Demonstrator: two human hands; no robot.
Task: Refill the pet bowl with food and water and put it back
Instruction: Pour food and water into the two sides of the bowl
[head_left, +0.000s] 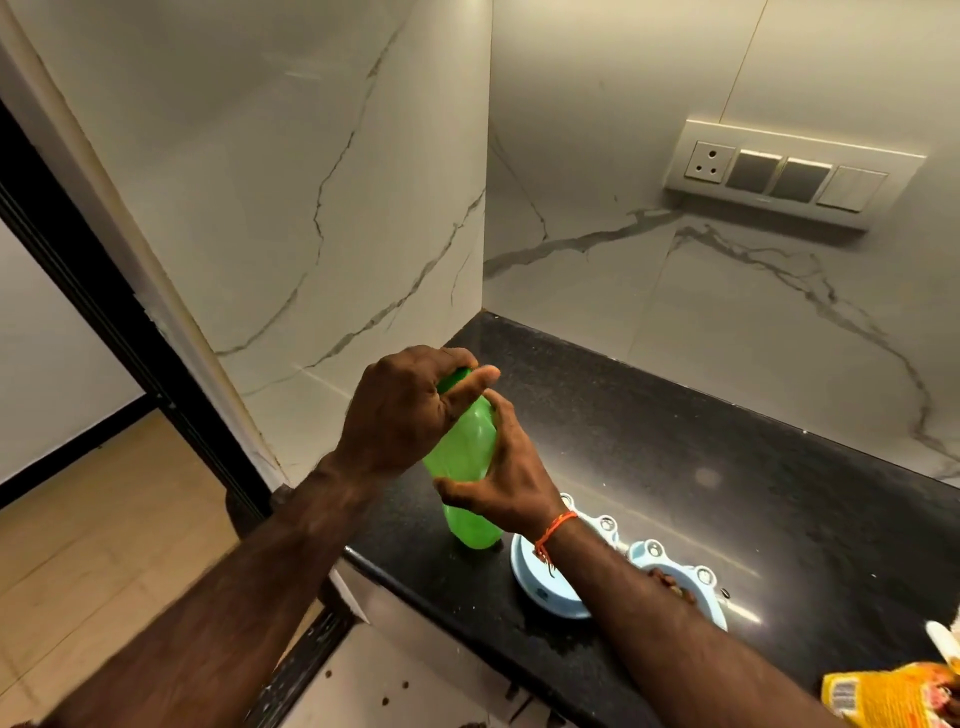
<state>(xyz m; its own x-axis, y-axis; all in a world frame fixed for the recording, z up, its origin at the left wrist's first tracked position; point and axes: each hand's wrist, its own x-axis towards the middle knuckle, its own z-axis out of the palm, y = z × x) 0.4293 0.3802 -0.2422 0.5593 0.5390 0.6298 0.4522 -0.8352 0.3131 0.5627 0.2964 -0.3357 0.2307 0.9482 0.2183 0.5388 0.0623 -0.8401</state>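
A green plastic bottle (467, 467) stands upright near the left end of the black counter (727, 493). My left hand (405, 410) is closed over its green cap from above. My right hand (509, 483) wraps the bottle's body from the right side. Just right of the bottle lies a light blue double pet bowl (550, 592), partly hidden under my right forearm. Its right compartment (691, 587) holds some brown food; what is in the left compartment I cannot tell.
A yellow food packet (893, 696) lies at the counter's front right corner. Marble walls close the counter on the left and back, with a switch panel (789, 176) on the back wall. Left of the counter is a doorway with a wooden floor (104, 519).
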